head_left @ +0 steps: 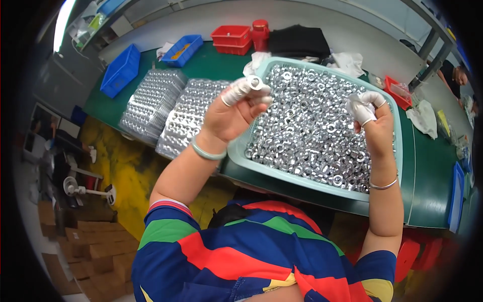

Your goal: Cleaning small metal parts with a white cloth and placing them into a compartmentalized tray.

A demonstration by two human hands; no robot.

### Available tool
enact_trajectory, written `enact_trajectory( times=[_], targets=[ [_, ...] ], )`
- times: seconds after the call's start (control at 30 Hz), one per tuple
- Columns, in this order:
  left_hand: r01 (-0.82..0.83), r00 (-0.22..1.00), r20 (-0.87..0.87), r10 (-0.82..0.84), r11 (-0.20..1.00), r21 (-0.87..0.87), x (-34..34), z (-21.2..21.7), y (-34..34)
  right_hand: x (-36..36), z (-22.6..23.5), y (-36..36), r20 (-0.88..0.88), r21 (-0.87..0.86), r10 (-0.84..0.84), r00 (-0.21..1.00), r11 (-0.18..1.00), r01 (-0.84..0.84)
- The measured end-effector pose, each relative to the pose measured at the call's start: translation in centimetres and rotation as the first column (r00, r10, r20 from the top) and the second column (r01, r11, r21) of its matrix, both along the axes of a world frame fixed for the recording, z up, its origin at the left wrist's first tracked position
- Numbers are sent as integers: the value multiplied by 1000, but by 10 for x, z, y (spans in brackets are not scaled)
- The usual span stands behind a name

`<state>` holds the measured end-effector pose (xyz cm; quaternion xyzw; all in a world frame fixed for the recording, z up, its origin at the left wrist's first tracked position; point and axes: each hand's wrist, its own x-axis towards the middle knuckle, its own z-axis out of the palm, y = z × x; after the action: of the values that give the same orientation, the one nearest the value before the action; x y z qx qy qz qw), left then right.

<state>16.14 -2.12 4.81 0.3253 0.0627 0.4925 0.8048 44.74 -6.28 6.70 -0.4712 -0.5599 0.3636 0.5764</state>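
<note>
My left hand, with white coverings on its fingers, is closed on a shiny metal ring. It is raised at the left rim of a pale green plastic basket heaped with loose metal rings. My right hand, also with white-covered fingers, is closed on a crumpled white cloth above the basket's right side. Left of the basket, clear plastic trays with rows of rings lie beside a taller stack of similar trays.
Blue bins and red bins stand along the back of the green table, near a red flask and black fabric. A small red tray and white cloth lie at right. Another person is far right.
</note>
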Motion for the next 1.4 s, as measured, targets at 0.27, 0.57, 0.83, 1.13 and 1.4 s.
enact_trajectory(
  times=[0.27,0.57,0.83,1.13,1.4],
  targets=[
    [-265,291,-746,598,800,538,-126,-29,-25,-17,-14,-6,12,59,48,999,997,-49],
    [468,-229,-529,817,569,676,-127,-71,-44,-20,-27,-6,67,34,18,998,999,-20],
    [522,-275,-523,807,582,624,-106,-45,-38,-12,-30,4,51,30,-14,999,999,13],
    [573,337,-535,775,282,769,11,-12,-8,-4,-31,7,81,8,26,996,1000,-27],
    [912,-85,-662,745,326,250,63,-35,20,8,-26,16,59,-19,41,997,999,-40]
  ],
)
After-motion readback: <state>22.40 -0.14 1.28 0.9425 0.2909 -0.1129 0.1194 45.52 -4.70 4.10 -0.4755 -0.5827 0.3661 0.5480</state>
